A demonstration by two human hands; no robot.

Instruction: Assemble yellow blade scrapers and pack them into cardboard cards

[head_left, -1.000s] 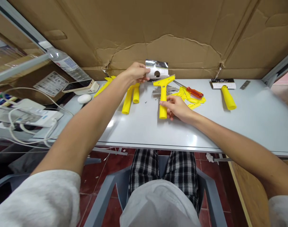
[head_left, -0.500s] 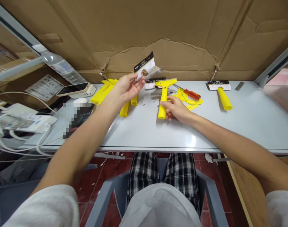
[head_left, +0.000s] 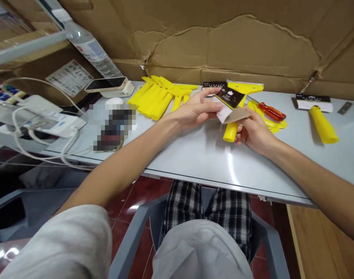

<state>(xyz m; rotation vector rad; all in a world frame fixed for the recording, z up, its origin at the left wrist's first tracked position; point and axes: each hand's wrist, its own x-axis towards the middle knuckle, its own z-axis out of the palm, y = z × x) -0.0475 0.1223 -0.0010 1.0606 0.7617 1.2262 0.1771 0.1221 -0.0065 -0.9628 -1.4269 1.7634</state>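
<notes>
My left hand point(head_left: 201, 105) pinches a folded black-and-white header card point(head_left: 229, 97), which overlaps the handle of a yellow scraper point(head_left: 229, 132). My right hand point(head_left: 252, 126) is closed around that scraper's handle from the right, its wide head pointing away from me. Part of the handle is hidden behind the card. Behind my hands lie another card point(head_left: 214, 86) and a red-handled screwdriver point(head_left: 271, 111) over flat yellow pieces point(head_left: 277, 127). To the left, a pile of yellow scrapers point(head_left: 155, 101) sits on the table.
Farther right are a carded yellow scraper point(head_left: 323, 124) and a small metal blade point(head_left: 344, 108). At left stand a plastic bottle point(head_left: 91, 48), a phone point(head_left: 106, 84) on a white box, and a power strip point(head_left: 57, 122) with cables. A cardboard wall point(head_left: 183, 50) backs the table point(head_left: 188, 155).
My left hand has brought the card right and down onto the scraper handle in my right hand. The camera view has turned toward the left.
</notes>
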